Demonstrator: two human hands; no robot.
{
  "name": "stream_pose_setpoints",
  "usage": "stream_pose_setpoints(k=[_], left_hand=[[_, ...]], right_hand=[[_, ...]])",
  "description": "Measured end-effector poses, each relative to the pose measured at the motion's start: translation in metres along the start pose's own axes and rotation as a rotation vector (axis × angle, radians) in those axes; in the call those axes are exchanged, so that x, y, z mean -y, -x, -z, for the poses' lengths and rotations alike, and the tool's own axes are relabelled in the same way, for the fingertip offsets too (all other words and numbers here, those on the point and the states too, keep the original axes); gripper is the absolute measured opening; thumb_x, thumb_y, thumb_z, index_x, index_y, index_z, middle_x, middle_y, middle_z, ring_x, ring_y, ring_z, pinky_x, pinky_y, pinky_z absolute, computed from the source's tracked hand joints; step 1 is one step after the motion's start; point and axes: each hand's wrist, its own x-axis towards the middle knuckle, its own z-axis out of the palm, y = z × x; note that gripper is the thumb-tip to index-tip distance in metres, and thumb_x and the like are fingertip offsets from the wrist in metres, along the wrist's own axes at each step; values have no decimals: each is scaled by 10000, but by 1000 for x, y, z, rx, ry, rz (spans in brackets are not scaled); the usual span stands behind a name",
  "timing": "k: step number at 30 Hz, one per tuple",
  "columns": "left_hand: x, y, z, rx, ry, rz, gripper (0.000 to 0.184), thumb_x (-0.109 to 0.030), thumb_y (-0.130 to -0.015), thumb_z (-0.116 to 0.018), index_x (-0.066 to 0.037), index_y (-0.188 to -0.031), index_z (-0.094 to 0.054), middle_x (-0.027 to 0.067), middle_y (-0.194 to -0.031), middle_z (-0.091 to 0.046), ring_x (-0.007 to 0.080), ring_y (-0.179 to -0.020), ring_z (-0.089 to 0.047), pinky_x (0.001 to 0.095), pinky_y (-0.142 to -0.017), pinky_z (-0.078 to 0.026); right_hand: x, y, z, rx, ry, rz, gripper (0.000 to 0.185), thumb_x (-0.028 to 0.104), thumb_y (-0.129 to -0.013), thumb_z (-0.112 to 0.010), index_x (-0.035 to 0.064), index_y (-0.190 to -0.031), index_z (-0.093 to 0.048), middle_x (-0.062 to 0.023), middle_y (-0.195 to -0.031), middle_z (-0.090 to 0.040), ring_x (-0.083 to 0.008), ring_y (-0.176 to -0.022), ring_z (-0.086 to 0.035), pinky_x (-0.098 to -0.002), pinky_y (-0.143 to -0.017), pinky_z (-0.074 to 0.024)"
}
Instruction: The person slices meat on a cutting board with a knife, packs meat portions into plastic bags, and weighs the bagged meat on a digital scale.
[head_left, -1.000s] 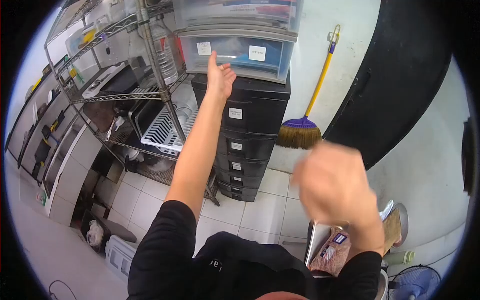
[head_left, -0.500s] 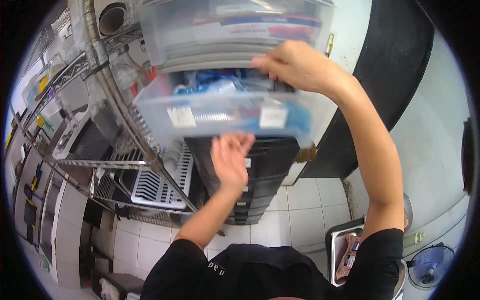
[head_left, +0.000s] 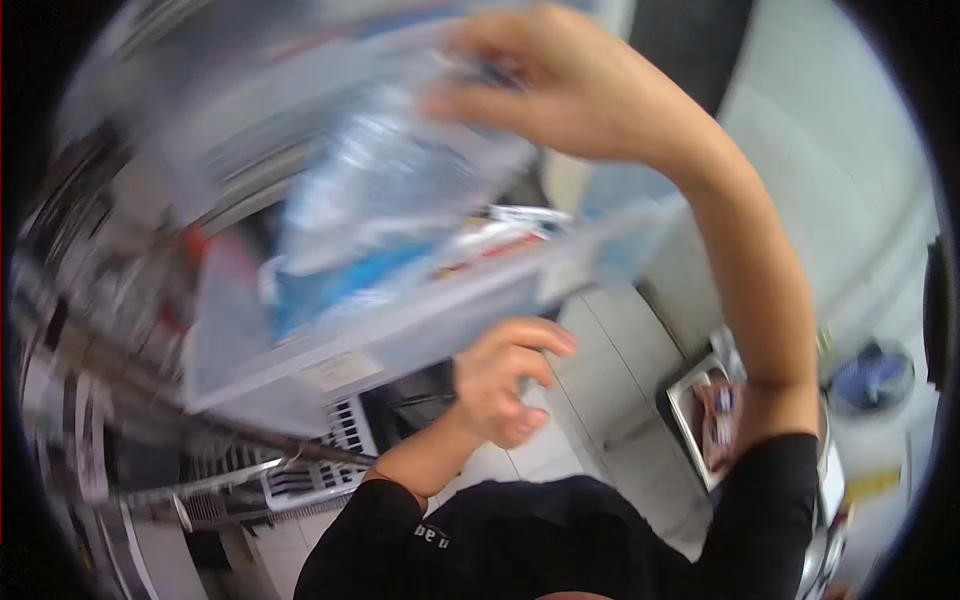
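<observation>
Blurred by motion, my right hand [head_left: 540, 85] is closed on a clear plastic bag [head_left: 370, 160] above the pulled-out drawer. The translucent drawer [head_left: 440, 325] stands open and tilted in the view, with a paper label on its front. Blue and white packets [head_left: 370, 280] lie inside it, partly under the bag. Just below the drawer front is my left hand [head_left: 505, 385], fingers curled but apart, with nothing in it.
A metal wire shelf with a white dish rack [head_left: 320, 460] is at the lower left. At the right, a metal tray [head_left: 685, 405] holds a packaged reddish item [head_left: 718, 425], and a blue fan [head_left: 873, 378] stands beyond. White tiles [head_left: 600, 345] cover the floor.
The drawer has come out further and the view has turned. My right hand has taken hold of the clear bag and lifted part of it. My left hand remains below the drawer front.
</observation>
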Motion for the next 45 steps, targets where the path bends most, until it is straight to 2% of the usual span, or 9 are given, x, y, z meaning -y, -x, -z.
stream_pose_setpoints(k=[2,8,14,19,22,25,28,35,45], left_hand=[[1,4,-6,-125,-101,34,513,-514,-943,-481,-6,-894,-528,219,-1000,-573,370,-896,-625,487,-782,-531],[30,9,25,-215,134,1,563,-413,-962,-265,71,-1077,-528,282,-1072,-564,481,-1024,-575,597,-882,-513],[57,-12,70,-218,139,72,446,-327,-959,-329,39,-1113,-532,229,-1061,-593,422,-1031,-571,535,-929,-486],[58,-15,28,-151,-84,89,362,-318,-955,-420,-30,-1143,-535,169,-1053,-606,347,-1007,-554,480,-935,-449],[24,40,-125,277,35,349,558,-413,-995,-347,57,-1286,-422,202,-1305,-497,321,-1252,-462,463,-1097,-324],[-47,94,-264,898,599,858,1050,-499,-691,-791,23,-1447,-282,159,-1383,-440,252,-1295,-415,379,-1083,-305],[-54,156,-353,1295,404,983,789,-63,-736,-768,6,-1412,-366,112,-1263,-528,207,-1170,-508,321,-986,-408],[-146,244,-539,1160,784,839,860,-7,-727,-744,-31,-1464,-301,139,-1281,-518,201,-1158,-521,338,-988,-413],[-138,390,-779,1246,787,758,474,-11,-713,-682,-79,-1143,-494,116,-1199,-548,199,-1121,-527,322,-966,-401]], right_hand=[[-1,1,-11,-272,-128,-212,323,283,-848,-644,15,-1026,-678,-163,-753,-676,-284,-708,-668,-381,-672,-526],[-50,28,7,-309,323,-357,171,174,-791,-633,47,-864,-720,-171,-717,-659,-306,-689,-643,-412,-653,-514],[18,178,92,-740,531,-321,148,150,-775,-642,52,-857,-716,-164,-726,-653,-315,-713,-637,-421,-662,-511],[127,339,93,-503,422,-362,119,104,-764,-657,73,-866,-710,-135,-796,-655,-307,-804,-639,-391,-711,-519],[208,424,72,-303,180,-620,152,42,-795,-631,26,-943,-663,-150,-922,-596,-329,-874,-609,-420,-751,-499],[275,503,65,-272,101,-848,211,32,-803,-638,11,-1012,-656,-159,-1001,-584,-328,-936,-601,-409,-798,-496],[336,579,82,-403,-8,-990,286,63,-795,-671,19,-1077,-653,-153,-1048,-585,-316,-996,-595,-379,-843,-492],[466,719,139,-719,-402,-1390,409,187,-895,-654,29,-1261,-559,-114,-1152,-575,-215,-1074,-573,-338,-938,-455],[488,937,219,-752,490,-1748,125,-27,-860,-585,21,-955,-650,-49,-932,-615,-115,-864,-599,-252,-724,-489]])
